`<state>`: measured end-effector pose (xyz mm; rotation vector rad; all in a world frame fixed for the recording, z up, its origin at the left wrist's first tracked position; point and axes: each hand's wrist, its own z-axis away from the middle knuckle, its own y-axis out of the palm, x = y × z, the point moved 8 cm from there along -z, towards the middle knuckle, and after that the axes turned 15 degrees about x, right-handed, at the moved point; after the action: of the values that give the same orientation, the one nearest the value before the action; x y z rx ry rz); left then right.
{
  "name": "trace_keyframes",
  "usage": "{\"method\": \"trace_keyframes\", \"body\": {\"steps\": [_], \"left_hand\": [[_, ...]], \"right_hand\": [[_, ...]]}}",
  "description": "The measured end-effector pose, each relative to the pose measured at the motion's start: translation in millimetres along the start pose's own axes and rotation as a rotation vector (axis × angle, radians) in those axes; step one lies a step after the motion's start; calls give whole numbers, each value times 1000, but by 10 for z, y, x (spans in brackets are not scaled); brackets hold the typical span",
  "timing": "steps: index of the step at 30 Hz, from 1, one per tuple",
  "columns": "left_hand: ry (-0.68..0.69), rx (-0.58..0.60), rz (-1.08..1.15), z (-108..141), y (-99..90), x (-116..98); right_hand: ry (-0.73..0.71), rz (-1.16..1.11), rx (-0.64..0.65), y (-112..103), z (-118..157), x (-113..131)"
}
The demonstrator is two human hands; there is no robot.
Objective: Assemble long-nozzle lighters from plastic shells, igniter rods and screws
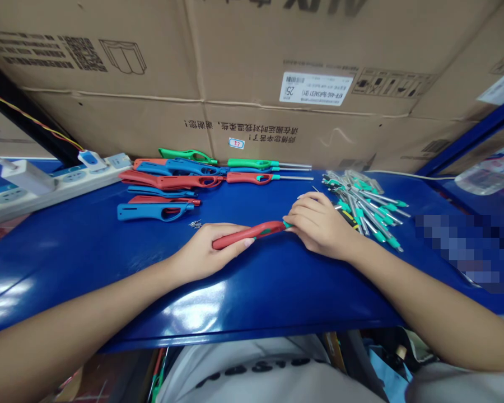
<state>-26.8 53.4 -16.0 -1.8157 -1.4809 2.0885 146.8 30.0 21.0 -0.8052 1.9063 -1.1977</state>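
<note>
My left hand (205, 249) is closed around the handle of a red long-nozzle lighter (246, 234), thumb along its near side. The lighter lies nearly level above the blue table, a green part showing in its trigger opening. My right hand (321, 224) is closed on the lighter's front end, at the green collar (287, 224). The fingers hide most of the nozzle there. A thin metal tip (315, 189) shows just past the right knuckles; I cannot tell what it belongs to. Small screws (196, 224) lie in a pile beyond my left hand.
Red and blue lighter shells (155, 211) lie at the back left. Lighters with metal nozzles (250, 177) lie beside them. A heap of metal nozzles with green collars (376, 207) is right of my right hand, near a black-and-yellow object (349, 217). A power strip (71, 182) runs along the left.
</note>
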Motion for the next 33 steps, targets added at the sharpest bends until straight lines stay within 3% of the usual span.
{"method": "trace_keyframes", "body": {"steps": [15,23,28,33], "left_hand": [[103,92,-166,56,60,-90],[121,176,-287,56,121,-67],[57,139,-313,49,72,-123],[-23,51,-205,57,10,-130]], "right_hand": [[-66,-87,-13,70,14,91],[-57,-200,55,207,18,128],[16,-252,36,249,-41,-26],[58,-165,3,231,-90,-140]]}}
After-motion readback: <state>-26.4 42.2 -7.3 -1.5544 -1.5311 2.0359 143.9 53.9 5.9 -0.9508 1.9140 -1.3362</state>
